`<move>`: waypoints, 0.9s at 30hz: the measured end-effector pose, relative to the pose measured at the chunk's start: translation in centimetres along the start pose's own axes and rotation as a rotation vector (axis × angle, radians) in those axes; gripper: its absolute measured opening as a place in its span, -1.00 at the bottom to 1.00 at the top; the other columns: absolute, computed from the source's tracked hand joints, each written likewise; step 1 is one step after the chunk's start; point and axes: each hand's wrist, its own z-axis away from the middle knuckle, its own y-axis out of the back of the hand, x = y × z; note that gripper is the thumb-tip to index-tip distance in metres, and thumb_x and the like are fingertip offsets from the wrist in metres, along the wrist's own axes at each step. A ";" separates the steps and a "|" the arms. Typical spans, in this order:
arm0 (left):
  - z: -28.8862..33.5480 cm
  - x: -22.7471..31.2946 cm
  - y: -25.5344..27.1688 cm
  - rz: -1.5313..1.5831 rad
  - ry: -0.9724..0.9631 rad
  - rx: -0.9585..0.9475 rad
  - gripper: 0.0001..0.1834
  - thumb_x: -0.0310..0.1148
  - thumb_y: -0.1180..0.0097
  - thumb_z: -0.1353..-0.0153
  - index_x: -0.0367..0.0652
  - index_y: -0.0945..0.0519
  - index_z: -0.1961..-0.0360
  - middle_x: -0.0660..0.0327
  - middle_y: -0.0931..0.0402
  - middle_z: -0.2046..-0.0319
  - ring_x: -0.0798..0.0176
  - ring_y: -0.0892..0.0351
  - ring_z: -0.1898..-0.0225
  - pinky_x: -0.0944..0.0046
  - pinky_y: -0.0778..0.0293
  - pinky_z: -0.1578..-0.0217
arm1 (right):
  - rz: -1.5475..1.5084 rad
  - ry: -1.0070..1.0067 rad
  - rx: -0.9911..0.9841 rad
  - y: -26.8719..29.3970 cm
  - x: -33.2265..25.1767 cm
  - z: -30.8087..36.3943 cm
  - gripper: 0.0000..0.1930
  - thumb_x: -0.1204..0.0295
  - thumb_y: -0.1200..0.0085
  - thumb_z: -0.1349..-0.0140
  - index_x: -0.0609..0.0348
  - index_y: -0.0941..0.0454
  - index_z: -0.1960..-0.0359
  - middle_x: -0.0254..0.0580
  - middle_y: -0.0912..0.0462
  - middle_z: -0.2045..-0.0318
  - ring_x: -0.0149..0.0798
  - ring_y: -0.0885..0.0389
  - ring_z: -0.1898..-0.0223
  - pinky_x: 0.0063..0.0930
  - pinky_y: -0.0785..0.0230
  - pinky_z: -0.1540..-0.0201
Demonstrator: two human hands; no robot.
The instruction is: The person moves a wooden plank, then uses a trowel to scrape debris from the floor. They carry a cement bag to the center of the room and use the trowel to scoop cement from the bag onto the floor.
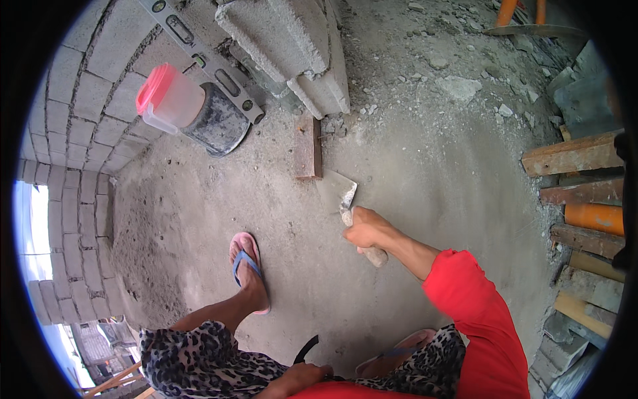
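Left of the wooden block [307, 151] sits a dark bucket [220, 123]. Bodyward of the block, the left hand [298, 381] shows neither opening nor hold clearly. Just right of the block is the trowel [346, 194], its handle gripped by the curled right hand [367, 228].

Red, blazing red, on the sleeve [465, 292] — and black-and-pale leopard print across the loose fabric [199, 362]! Here's blue strapping on a pink flip-flop [246, 258], brighter pink on the pitcher's lid [154, 88], whitish smears over a dark grey bucket [218, 123], orange on the pipe [593, 218] — and pale tan on the trowel's handle [376, 257].
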 end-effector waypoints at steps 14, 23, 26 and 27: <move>-0.6 1.6 2.3 -0.060 0.079 -0.068 -0.59 -0.19 0.02 -0.36 0.00 -0.44 -0.20 -0.10 -0.65 0.18 -0.12 -0.64 0.08 0.03 -0.52 0.05 | 0.345 0.085 0.158 2.1 6.8 3.2 -0.53 0.36 -0.07 -0.14 0.50 -0.36 0.01 0.13 -0.65 0.39 0.02 -0.70 0.34 -0.15 -0.50 0.18; -0.3 1.1 2.5 -0.044 0.053 -0.054 -0.60 -0.19 0.00 -0.36 -0.04 -0.45 -0.17 -0.07 -0.64 0.18 -0.09 -0.63 0.10 0.05 -0.51 0.06 | -0.094 0.038 0.085 6.8 9.8 9.1 -0.59 0.22 -0.05 -0.18 0.41 -0.51 0.17 0.06 -0.64 0.43 -0.07 -0.68 0.39 -0.18 -0.45 0.26; 0.0 1.1 2.6 -0.045 0.054 -0.052 -0.61 -0.19 -0.01 -0.35 -0.05 -0.45 -0.16 -0.06 -0.64 0.18 -0.08 -0.63 0.10 0.05 -0.51 0.06 | 0.083 -0.043 0.080 7.1 9.3 6.8 -0.52 0.07 -0.05 -0.24 0.38 -0.56 0.19 0.03 -0.63 0.51 -0.09 -0.68 0.40 -0.15 -0.43 0.27; 0.0 1.2 2.6 -0.046 0.057 -0.054 -0.61 -0.19 -0.01 -0.35 -0.05 -0.45 -0.16 -0.06 -0.63 0.17 -0.07 -0.63 0.10 0.05 -0.51 0.06 | 0.137 -0.065 0.067 7.0 8.9 5.9 -0.49 0.02 -0.04 -0.25 0.37 -0.59 0.23 0.02 -0.63 0.54 -0.08 -0.68 0.40 -0.14 -0.44 0.27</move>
